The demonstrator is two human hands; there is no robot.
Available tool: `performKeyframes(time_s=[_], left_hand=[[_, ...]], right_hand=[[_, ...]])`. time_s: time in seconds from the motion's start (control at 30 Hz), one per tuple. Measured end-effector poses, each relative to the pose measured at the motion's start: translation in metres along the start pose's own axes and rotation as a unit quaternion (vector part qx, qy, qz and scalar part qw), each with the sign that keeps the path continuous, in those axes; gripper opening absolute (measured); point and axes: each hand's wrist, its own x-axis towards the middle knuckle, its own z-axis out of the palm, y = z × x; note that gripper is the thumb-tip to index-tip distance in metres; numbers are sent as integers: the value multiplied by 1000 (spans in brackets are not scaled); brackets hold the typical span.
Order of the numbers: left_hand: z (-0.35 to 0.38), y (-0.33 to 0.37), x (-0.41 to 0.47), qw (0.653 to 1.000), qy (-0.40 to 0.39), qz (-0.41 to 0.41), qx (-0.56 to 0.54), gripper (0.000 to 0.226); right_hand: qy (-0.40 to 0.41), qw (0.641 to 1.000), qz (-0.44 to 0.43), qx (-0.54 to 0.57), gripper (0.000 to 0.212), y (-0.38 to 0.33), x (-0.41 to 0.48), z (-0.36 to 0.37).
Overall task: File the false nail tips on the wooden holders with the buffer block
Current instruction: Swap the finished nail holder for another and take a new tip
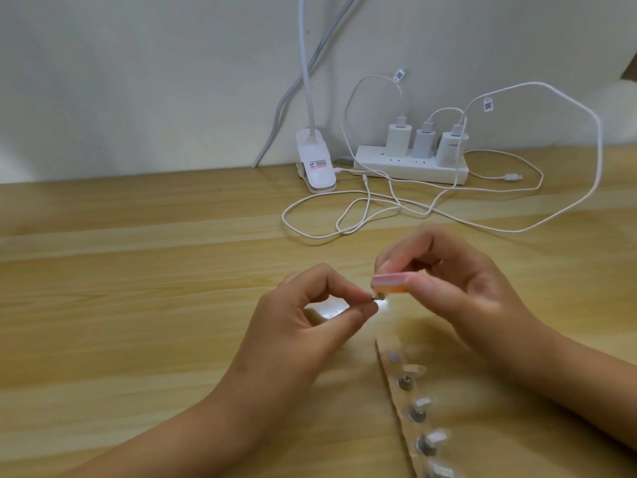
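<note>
Two grasps: left hand (303,326) pinches nail tip (382,296), right hand (465,288) grips buffer block (389,283); clip label (320,163) illegible

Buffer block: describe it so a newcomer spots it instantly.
On the light wooden table, find the right hand, held near the middle. Pinched in its fingertips is a small pink-and-orange layered buffer block, the only brightly coloured thing among white cables and clear nail tips.
</note>
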Motion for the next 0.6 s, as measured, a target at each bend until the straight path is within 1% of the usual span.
performKeyframes(time_s=[0.1, 0.2, 0.3, 0.37, 0.43, 0.53, 0.6], left_hand=[[1, -1, 0, 1000, 6, -3, 0, 23], [0, 0, 1, 1000, 5, -1, -5, 22], [0, -2, 1, 1000, 8, 4, 7, 19], [0, -2, 1, 1000, 10, 2, 6, 18], [0, -2, 2, 1000, 13, 0, 5, 19], [0, -3, 2, 1000, 13, -5, -2, 21], [0, -3, 2, 1000, 16, -3, -8, 20]], right_hand=[[-16, 999, 38, -18, 26, 4, 1, 1], [13, 1000, 21, 4, 25, 4, 0, 0], [-9, 999, 32, 11, 28, 2, 0, 3], [1, 999, 41, 17, 33, 2, -1, 3], [21, 999, 28, 27, 31, 0, -1, 2], [-7, 999, 48, 11, 33, -1, 0, 4], [2, 999, 52, 11, 35, 1, -1, 4]])
